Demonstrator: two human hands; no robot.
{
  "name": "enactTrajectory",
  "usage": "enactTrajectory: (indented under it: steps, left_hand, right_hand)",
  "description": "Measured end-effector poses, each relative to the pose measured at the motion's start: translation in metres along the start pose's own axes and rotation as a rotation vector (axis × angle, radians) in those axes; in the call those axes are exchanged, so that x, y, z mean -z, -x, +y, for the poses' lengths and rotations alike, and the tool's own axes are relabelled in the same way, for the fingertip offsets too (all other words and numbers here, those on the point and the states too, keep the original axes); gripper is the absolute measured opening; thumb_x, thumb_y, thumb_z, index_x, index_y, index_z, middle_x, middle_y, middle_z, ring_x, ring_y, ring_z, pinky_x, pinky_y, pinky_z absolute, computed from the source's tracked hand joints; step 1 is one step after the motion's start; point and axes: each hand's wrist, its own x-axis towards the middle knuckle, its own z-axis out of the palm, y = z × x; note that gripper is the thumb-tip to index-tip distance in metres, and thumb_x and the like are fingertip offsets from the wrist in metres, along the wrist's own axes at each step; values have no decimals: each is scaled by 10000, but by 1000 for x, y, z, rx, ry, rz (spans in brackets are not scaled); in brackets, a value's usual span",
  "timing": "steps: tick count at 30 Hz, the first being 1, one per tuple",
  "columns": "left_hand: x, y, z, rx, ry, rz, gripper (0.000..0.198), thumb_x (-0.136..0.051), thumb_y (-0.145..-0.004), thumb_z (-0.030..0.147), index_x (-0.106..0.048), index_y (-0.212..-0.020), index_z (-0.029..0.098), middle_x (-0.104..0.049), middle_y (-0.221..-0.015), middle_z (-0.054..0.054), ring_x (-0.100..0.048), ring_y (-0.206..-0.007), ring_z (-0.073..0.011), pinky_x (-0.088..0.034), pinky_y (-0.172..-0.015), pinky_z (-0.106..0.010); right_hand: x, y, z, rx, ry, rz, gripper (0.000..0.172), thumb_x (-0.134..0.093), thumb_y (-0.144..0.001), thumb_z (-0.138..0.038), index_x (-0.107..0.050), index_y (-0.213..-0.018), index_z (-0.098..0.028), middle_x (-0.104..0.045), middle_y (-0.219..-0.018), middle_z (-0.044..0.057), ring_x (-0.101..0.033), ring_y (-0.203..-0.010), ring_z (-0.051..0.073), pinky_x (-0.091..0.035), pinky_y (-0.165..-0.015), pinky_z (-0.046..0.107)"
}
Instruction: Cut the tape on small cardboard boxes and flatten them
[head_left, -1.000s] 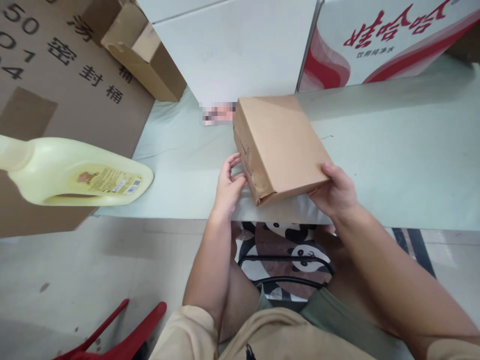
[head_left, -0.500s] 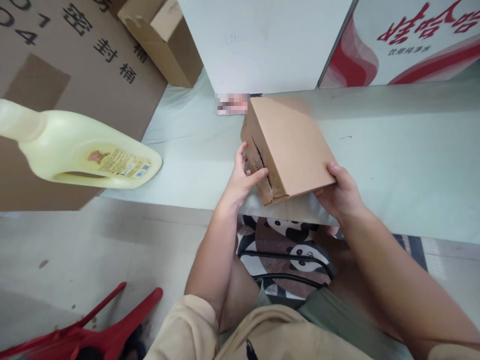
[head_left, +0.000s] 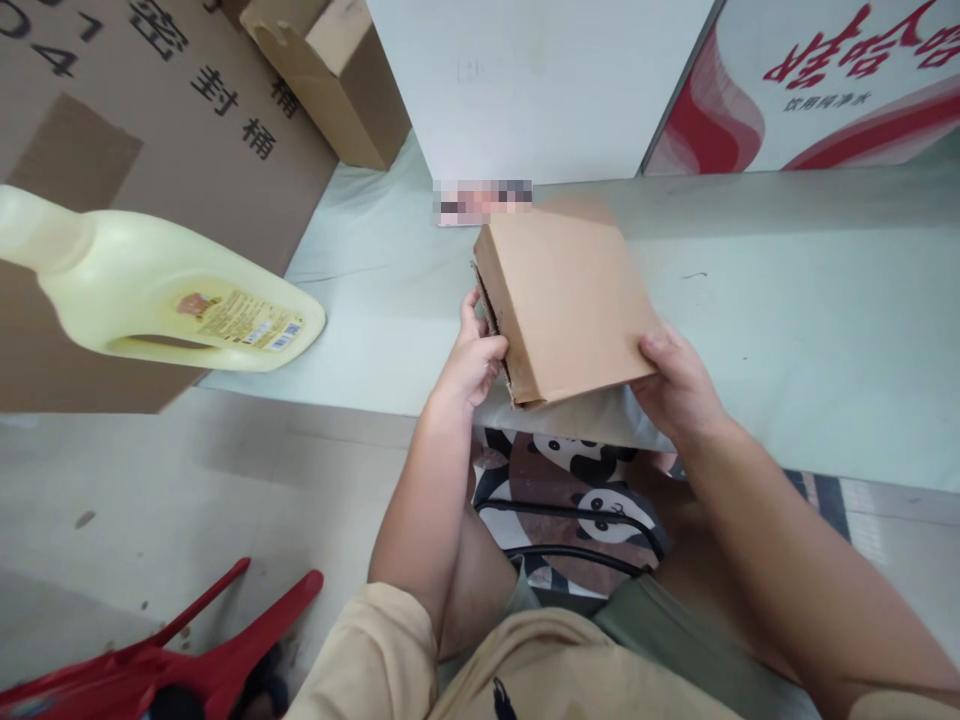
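A plain brown cardboard box [head_left: 574,300] is held between my two hands, over the cloth-covered table near its front edge. My left hand [head_left: 474,358] is closed at the box's left end, thumb and fingers on a flap with a torn, ragged edge that stands slightly out from the box. My right hand [head_left: 679,385] grips the near right corner, thumb on the top face and fingers underneath, partly hidden. The inside of the box cannot be seen. Just behind it lies a small flat card-like item [head_left: 459,207], its picture blurred.
A pale yellow jug-shaped bottle [head_left: 172,290] stands at left before a large printed carton [head_left: 180,130]. Behind are a small brown box [head_left: 360,90], a white box [head_left: 540,90] and a red-and-white carton [head_left: 810,110]. A red plastic stool or chair [head_left: 225,640] is on the floor.
The box has shifted and turned slightly left, showing less of its left end. The left-end flap now stands out from the box, and my left hand has moved a little left with it.
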Motion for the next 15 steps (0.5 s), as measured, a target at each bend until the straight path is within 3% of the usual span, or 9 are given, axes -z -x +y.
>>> enactTrajectory:
  steps: [5, 11, 15]
  left_hand:
    - [2, -1, 2, 26, 42, 34, 1055, -550, -485, 51, -373, -1482, 346, -655, -1220, -63, -700, -1096, -310, -602, -757, -379]
    - [3, 0, -1, -9, 51, -45, 927, -702, -605, 123, -430, -1450, 389, -655, -1112, -35, -688, -1014, -259, -574, -876, -419]
    - [3, -2, 0, -24, 29, 4, 882, -710, -626, 151, -430, -1429, 386, -650, -1065, -19, -655, -828, -185, -540, -810, -354]
  right_hand:
    - [2, 0, 0, 21, 45, -5, 783, -604, -803, -700, -489, -1418, -230, -658, -1412, 169, -664, -1273, 393, -586, -1003, 549]
    - [-2, 1, -4, 26, 76, 62, 695, -491, -869, -651, -518, -1440, -254, -670, -1406, 154, -658, -1271, 413, -576, -980, 581]
    - [6, -2, 0, 113, 124, 127, 669, -269, -958, -671, -534, -1412, -257, -662, -1389, 166, -640, -1296, 394, -576, -974, 583]
